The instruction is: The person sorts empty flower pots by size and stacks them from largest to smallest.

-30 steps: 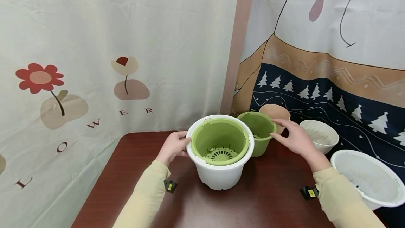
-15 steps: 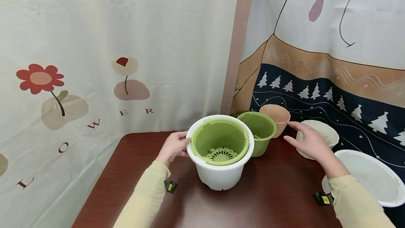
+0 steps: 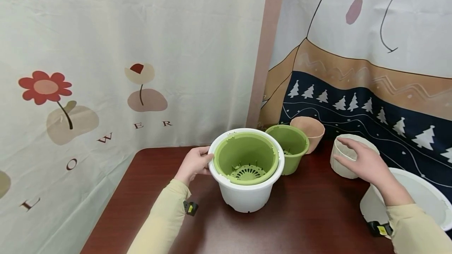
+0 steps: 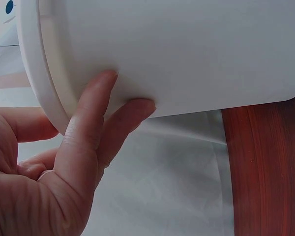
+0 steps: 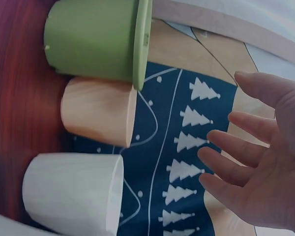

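In the head view a white flowerpot (image 3: 245, 200) stands on the table with a green flowerpot (image 3: 243, 150) nested inside it, slots in its base. My left hand (image 3: 192, 164) pinches the white pot's rim at its left side; the left wrist view shows fingers (image 4: 83, 118) against the outer wall under the rim. Over at the right, my right hand (image 3: 370, 167) hovers by a small white pot (image 3: 341, 167), fingers spread and nothing held. In the right wrist view, that palm (image 5: 275, 167) appears apart from the row of pots.
Behind the nested pair stands another green flowerpot (image 3: 292, 164), with a peach pot (image 3: 313, 128) beyond it. A large white pot (image 3: 421, 191) is at the right, partly hidden by my right arm. Printed curtains hang behind the red-brown table (image 3: 148, 183).
My right hand has moved right, away from the rear green flowerpot's rim, past the peach pot to the small white pot. The left hand and the nested pots stay put.
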Available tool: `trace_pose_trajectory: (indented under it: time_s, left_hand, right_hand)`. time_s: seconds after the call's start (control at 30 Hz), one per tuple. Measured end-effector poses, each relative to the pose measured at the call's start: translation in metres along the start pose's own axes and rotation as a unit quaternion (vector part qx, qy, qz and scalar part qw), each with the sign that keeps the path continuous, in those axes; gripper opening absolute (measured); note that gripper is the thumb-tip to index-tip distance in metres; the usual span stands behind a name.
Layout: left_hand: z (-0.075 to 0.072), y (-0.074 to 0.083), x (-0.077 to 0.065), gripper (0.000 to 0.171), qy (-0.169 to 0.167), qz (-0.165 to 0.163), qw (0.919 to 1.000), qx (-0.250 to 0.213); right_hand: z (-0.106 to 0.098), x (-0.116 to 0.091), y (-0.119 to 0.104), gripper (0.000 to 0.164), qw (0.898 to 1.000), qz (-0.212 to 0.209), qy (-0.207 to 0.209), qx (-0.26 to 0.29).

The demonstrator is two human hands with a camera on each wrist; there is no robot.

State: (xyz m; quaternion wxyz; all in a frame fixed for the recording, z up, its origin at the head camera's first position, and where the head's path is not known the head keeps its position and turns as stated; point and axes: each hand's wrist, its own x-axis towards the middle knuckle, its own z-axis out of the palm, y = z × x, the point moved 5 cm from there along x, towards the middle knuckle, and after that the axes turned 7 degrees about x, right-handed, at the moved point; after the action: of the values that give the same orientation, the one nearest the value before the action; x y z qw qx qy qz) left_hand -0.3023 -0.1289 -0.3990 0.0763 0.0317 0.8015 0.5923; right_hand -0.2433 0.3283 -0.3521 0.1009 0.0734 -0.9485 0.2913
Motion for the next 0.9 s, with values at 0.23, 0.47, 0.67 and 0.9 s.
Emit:
trace_pose_trajectory:
  time_s: [0.23, 0.47, 0.67, 0.9]
  left_hand:
    - [0.000, 0.000, 0.000, 0.037, 0.001, 0.000, 1.0000, 0.004]
    - [-0.001, 0.000, 0.000, 0.036, 0.004, -0.001, 1.0000, 0.006]
    - [0.000, 0.001, -0.001, 0.036, 0.004, 0.000, 0.9999, 0.010]
    - [0.000, -0.001, 0.000, 0.037, 0.009, -0.003, 0.9998, 0.017]
  right_hand:
    - [-0.014, -0.009, 0.017, 0.069, 0.999, 0.016, 0.009, -0.027]
    - [-0.028, -0.017, 0.031, 0.068, 0.999, 0.011, 0.025, -0.039]
    - [-0.037, -0.024, 0.041, 0.066, 0.997, 0.020, 0.047, -0.059]
    - [-0.045, -0.030, 0.055, 0.067, 0.994, 0.047, 0.060, -0.076]
